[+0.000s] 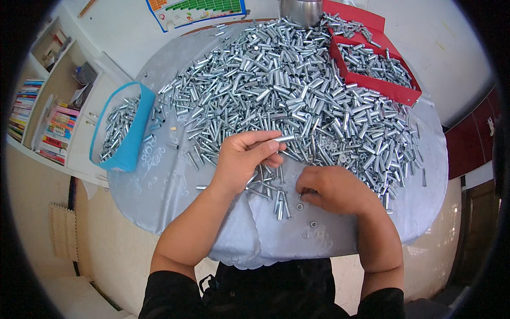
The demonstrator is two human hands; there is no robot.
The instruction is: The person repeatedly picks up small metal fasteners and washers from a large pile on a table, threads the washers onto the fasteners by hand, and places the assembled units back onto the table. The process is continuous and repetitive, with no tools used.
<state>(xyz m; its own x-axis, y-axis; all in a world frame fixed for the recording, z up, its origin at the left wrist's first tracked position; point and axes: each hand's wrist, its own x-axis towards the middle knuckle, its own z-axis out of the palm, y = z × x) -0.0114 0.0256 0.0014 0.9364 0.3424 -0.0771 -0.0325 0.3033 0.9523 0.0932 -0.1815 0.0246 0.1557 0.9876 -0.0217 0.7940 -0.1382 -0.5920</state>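
My left hand (pixel 240 158) is closed, pinching a shiny metal sleeve (pixel 285 139) between thumb and fingers in front of the pile. My right hand (pixel 332 189) rests low at the pile's near edge, its fingers curled together; whatever they may hold is hidden. Close to its fingertips lie a few loose nuts, among them one nut (pixel 300 207) and another nut (pixel 313 224) nearer to me. Between my hands, several bolts (pixel 280 204) lie on the cloth. Beyond both hands spreads a large heap of metal sleeves and bolts (pixel 265 80), with washers mixed in near my right hand.
A grey patterned tablecloth (pixel 175 204) covers the round table. On the left stands a blue fabric bin (pixel 129 151) of metal parts; at the far right, a red box (pixel 380 91) holds more. Behind the heap is a metal pot (pixel 301 11). A bookshelf (pixel 53 101) stands beyond the left side.
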